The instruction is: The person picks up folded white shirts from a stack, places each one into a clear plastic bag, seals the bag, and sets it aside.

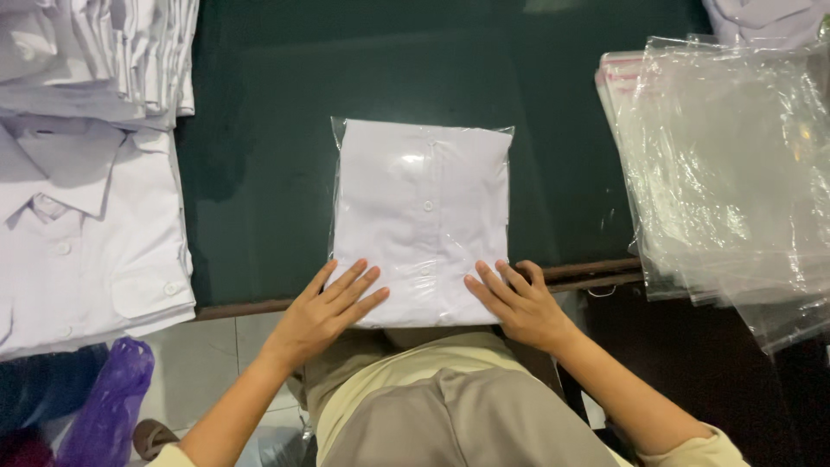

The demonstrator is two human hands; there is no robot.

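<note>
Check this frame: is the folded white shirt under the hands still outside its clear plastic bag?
No, the folded shirt already sits inside a clear bag, with the left hand and right hand flat on its near edge.

Two bare forearms, left hand (pixel 324 313) & right hand (pixel 519 304) w/o rings or watch, short nails, pale cream sleeve cuffs near elbows, beige-khaki trousers w/ centre seam

Bare worktop (pixel 259 190) lies open ahead of the hands, flanked by folded shirts (pixel 86 225) left and plastic bags (pixel 735 173) right.
</note>
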